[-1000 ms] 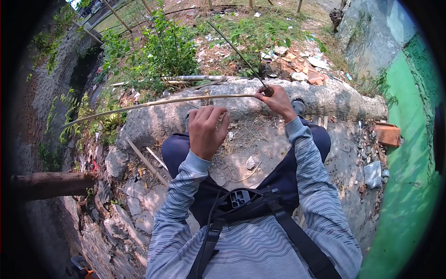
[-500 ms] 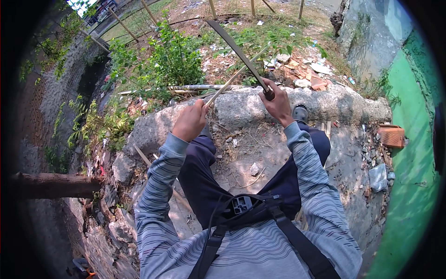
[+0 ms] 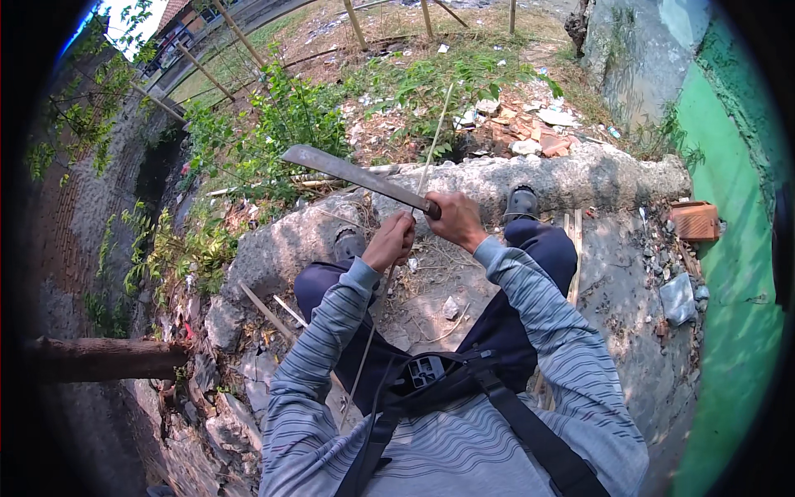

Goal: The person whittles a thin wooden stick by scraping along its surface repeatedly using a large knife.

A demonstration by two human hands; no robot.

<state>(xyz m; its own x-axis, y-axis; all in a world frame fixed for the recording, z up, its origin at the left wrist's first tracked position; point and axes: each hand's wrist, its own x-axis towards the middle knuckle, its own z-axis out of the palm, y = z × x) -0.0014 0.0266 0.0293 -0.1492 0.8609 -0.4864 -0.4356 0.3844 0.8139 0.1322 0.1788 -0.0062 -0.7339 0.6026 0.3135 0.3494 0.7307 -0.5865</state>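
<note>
A machete with a broad grey blade and a dark handle is gripped in my right hand. Its blade points left and slightly away from me. My left hand is closed around a long, thin, pale wooden strip, perhaps bamboo. One end of the strip rises beyond the stone ledge, and the other runs down past my left thigh. Where the strip passes the blade, close to the handle, the two cross; I cannot tell whether they touch. Both hands are close together above the ground between my knees.
In front of my feet runs a rough stone ledge. Several pale strips lie by my right leg, more by my left. An orange brick sits near the green wall. A log juts in at the left. Leafy plants grow beyond the ledge.
The machete has swung down from pointing up and away to pointing left. My right hand has moved left and nearer, my left hand right and nearer, and the strip stands steeper.
</note>
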